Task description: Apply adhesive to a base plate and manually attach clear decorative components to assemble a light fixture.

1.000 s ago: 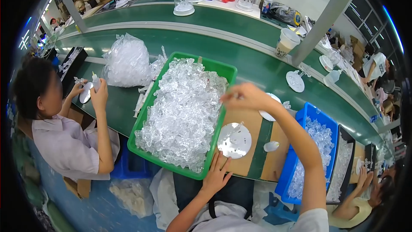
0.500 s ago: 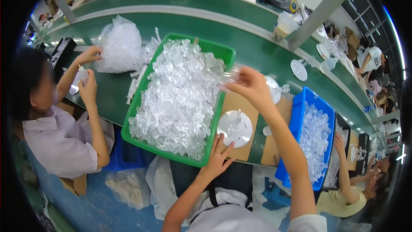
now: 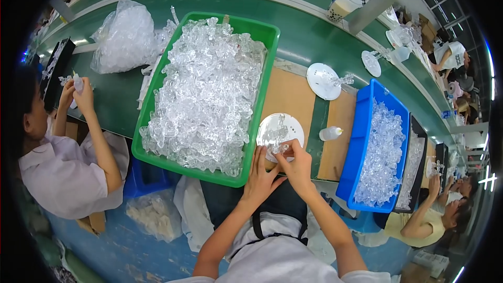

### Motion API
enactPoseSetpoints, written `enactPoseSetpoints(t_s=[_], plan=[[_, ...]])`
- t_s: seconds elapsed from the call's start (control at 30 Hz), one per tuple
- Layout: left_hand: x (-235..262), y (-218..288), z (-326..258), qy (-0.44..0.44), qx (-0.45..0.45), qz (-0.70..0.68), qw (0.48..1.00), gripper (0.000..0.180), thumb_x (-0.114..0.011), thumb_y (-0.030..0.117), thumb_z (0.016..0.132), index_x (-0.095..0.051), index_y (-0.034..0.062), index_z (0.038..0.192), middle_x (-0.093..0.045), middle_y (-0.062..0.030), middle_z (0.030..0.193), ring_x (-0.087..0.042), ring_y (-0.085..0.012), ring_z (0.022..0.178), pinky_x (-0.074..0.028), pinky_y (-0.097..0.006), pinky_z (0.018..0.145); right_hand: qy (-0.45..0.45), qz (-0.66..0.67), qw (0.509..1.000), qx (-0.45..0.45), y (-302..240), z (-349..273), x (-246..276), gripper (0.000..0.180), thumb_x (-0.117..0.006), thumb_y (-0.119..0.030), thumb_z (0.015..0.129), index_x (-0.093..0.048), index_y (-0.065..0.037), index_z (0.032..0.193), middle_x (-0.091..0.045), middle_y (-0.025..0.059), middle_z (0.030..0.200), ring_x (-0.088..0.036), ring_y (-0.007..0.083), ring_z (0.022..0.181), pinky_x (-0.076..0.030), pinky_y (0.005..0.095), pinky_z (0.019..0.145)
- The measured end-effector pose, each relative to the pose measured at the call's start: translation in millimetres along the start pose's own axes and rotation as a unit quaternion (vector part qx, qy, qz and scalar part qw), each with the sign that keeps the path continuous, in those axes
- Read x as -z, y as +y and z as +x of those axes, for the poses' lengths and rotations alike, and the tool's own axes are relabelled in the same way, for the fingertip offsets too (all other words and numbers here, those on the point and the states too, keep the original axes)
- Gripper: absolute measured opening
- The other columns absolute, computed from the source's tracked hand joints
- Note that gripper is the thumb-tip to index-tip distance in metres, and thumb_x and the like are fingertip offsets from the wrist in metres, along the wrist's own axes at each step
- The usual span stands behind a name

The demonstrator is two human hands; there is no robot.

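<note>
A round white disc (image 3: 295,124) lies on brown cardboard in front of me, with a clear plastic figure (image 3: 277,131) over it. My right hand (image 3: 297,170) pinches a small clear plastic piece (image 3: 283,149) at the disc's near right edge. Beside it, my left hand (image 3: 258,182) reaches its outstretched fingers to the disc's near left rim; whether they press on it is hard to see. Left of both hands stands a green bin (image 3: 272,63) heaped with clear plastic pieces (image 3: 204,94).
A small white squeeze bottle (image 3: 330,133) lies right of the disc. Beyond stands another white disc (image 3: 319,81) with a clear part. A blue bin (image 3: 361,120) of clear pieces is at right. A plastic bag (image 3: 126,36) lies far left. Co-workers (image 3: 73,173) sit on either side.
My right hand has come from the green bin's right edge down to the near disc, carrying a clear piece. My left hand's fingers have drawn closer together by the rim. The view has shifted.
</note>
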State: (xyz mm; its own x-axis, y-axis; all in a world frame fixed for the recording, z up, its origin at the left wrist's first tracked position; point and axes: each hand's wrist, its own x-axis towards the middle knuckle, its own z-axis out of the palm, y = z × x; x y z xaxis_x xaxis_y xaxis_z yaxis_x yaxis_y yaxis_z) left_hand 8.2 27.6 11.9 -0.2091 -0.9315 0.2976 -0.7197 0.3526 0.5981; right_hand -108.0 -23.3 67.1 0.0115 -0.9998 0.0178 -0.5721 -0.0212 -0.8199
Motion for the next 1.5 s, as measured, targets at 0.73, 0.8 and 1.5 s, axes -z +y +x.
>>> enactPoseSetpoints(t_s=[0.73, 0.8, 1.5], plan=[[3, -4, -2, -0.026, -0.002, 0.001, 1.0, 0.043, -0.064, 0.034, 0.08, -0.058, 0.014, 0.117, -0.024, -0.0268, 0.141, -0.022, -0.0436, 0.133, -0.022, -0.053, 0.107, -0.087, -0.213, 0.968, 0.097, -10, 12, 5, 0.021, -0.066, -0.011, 0.073, -0.05, -0.002, 0.082, -0.057, 0.0182, 0.073, -0.058, 0.0372, 0.062, -0.047, 0.0438, 0.053], [4, -2, 2, -0.018, -0.009, 0.001, 1.0, 0.044, -0.065, 0.034, 0.08, -0.057, 0.0129, 0.118, -0.024, -0.0255, 0.143, -0.022, -0.0445, 0.132, -0.021, -0.054, 0.106, -0.072, -0.241, 0.962, 0.102, -13, 14, 4, 0.02, -0.065, -0.011, 0.074, -0.051, -0.002, 0.084, -0.057, 0.0187, 0.074, -0.058, 0.0381, 0.063, -0.047, 0.0451, 0.054], [6, 6, 14, -0.102, 0.012, 0.135, 0.986, 0.055, -0.059, 0.033, 0.083, -0.045, 0.0206, 0.135, -0.024, -0.022, 0.145, -0.022, -0.0441, 0.132, -0.015, -0.062, 0.104, -0.049, -0.488, 0.871, -0.007, 112, 103, 236, 0.038, -0.072, -0.013, 0.069, -0.057, -0.006, 0.103, -0.061, 0.0174, 0.097, -0.061, 0.0289, 0.083, -0.051, 0.0397, 0.074]])
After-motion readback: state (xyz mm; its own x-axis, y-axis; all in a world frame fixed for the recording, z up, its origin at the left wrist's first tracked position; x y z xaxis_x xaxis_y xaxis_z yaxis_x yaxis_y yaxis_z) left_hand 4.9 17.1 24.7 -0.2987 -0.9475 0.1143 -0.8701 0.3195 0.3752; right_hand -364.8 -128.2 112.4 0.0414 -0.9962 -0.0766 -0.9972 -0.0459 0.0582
